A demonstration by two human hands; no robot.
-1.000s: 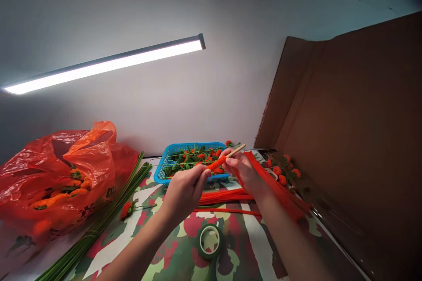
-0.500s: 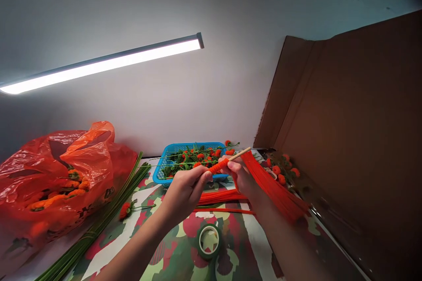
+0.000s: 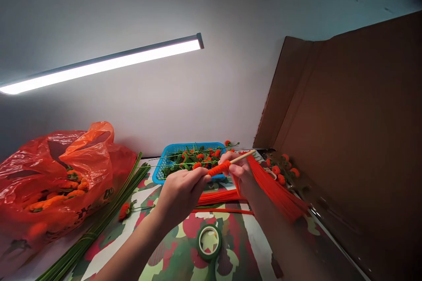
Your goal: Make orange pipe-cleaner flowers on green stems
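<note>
An orange fuzzy strip is coiled around a thin wooden stick, whose bare end points up to the right. My left hand is closed on the near end of the coil. At the coil's far end, my right hand pinches the orange strip beside the stick, and a loose length hangs below its fingers. Behind the hands stands a blue basket holding green stems and small orange flowers. Long orange strips lie to the right of my right hand, and more lie beneath the hands.
A roll of green tape lies on the patterned cloth in front. To the left are a red plastic bag, green stems and one orange flower. Cardboard stands at the right, near more flowers.
The stick and its coil have shifted slightly right. My right hand's fingers have changed position around the strip, and more of the coil shows between the hands.
</note>
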